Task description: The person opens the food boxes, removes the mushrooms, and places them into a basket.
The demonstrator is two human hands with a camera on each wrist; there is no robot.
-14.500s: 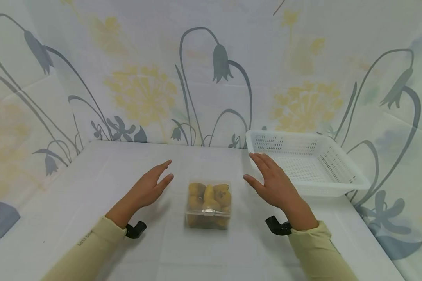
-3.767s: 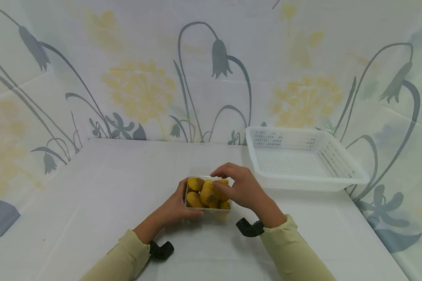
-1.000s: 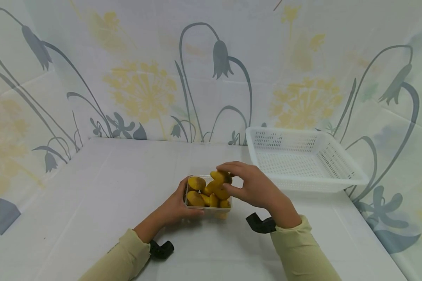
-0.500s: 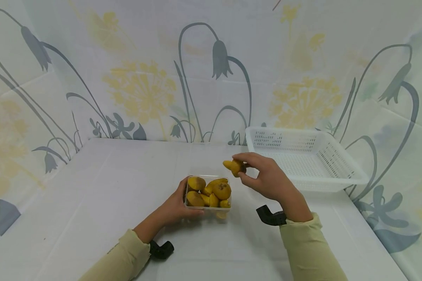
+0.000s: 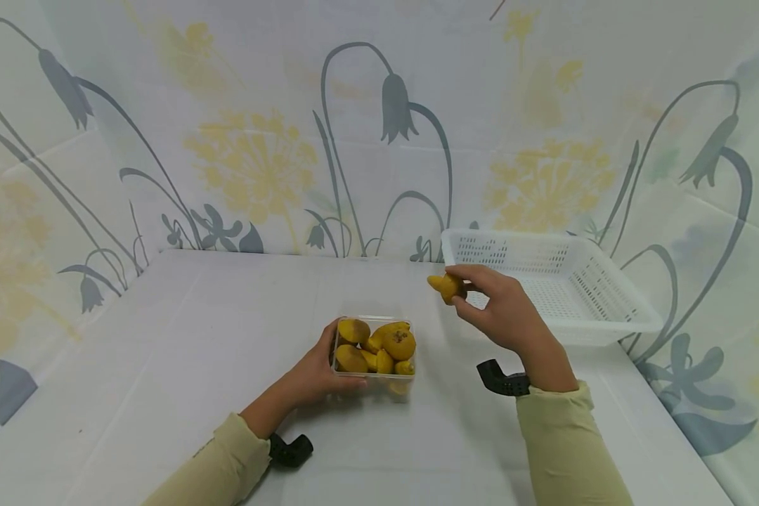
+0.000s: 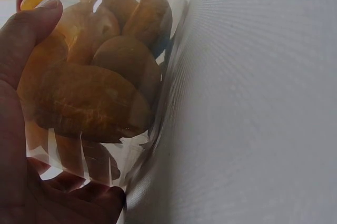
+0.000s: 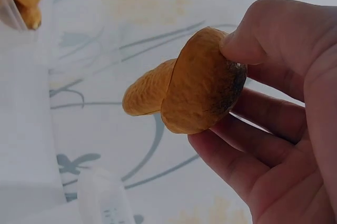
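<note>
A clear plastic box (image 5: 374, 377) stands on the white table in the head view, filled with several yellow mushrooms (image 5: 400, 343). My left hand (image 5: 316, 369) grips its left side, thumb on the near side; in the left wrist view, the thumb (image 6: 31, 32) and fingers wrap the clear wall. Out to the right and above the table, my right hand (image 5: 502, 306) pinches one yellow mushroom (image 5: 449, 287) between thumb and fingertips. Its stem points left, away from the palm. The right wrist view shows a dark patch on the rounded cap (image 7: 202, 90).
A white perforated plastic basket (image 5: 563, 329) stands at the back right, partly behind my right hand. A flower-printed cloth (image 5: 259, 140) hangs behind the white table (image 5: 228, 309) and along its sides.
My right hand has lifted one mushroom out of the box and carried it up and right, toward the basket's left corner. My left hand has kept its grip on the box.
</note>
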